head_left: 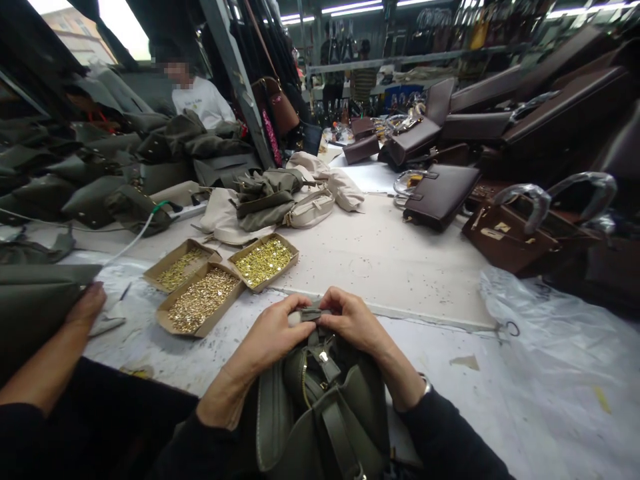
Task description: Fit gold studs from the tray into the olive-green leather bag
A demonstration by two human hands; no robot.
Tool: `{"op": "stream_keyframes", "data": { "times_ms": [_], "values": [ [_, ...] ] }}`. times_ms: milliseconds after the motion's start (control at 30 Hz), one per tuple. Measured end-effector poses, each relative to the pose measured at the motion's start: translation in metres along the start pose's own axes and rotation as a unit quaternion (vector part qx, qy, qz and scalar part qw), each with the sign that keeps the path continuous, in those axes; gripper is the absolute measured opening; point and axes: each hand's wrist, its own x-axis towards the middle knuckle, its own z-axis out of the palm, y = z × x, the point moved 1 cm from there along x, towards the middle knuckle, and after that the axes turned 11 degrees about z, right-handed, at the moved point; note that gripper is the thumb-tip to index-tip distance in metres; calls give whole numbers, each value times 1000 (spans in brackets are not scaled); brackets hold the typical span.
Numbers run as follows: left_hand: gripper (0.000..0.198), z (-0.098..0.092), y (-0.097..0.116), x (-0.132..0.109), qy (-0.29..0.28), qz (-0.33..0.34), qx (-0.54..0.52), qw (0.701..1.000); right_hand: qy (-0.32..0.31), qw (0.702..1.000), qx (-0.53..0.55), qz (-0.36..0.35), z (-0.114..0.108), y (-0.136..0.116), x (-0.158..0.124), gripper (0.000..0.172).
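Note:
An olive-green bag (350,407) with a gold zipper lies at the table's front edge, close to my body. My left hand (265,337) pinches one end of a narrow olive strap (311,313) at the top of this bag. Opposite it, my right hand (357,323) has the strap's other end between thumb and fingers. Something small and white (295,319) shows at my left fingertips; I cannot tell what it is. A metal zipper pull (327,365) lies just below the hands.
Cardboard trays of gold-coloured hardware (197,303) stand ahead to the left. At far left a co-worker's hand (90,307) holds another olive bag (40,300). Beige and olive bags (270,197) lie beyond the trays. Brown handbags (443,193) and clear plastic (565,340) are on the right.

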Motion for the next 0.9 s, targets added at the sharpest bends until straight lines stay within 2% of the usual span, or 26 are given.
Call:
{"op": "stream_keyframes", "data": {
  "times_ms": [133, 300, 600, 900],
  "values": [
    [31, 1, -2, 2, 3, 3, -3, 1000, -8, 1000, 11, 1, -1, 2, 1, 10],
    [34, 1, 0, 5, 13, -24, -7, 1000, -8, 1000, 7, -3, -2, 1, 1, 11],
    [34, 3, 3, 3, 36, -36, 33, 998, -12, 998, -60, -10, -4, -5, -2, 14],
    [35, 5, -4, 4, 31, -30, 36, 998, -43, 999, -25, 6, -3, -2, 1, 12]
  ]
}}
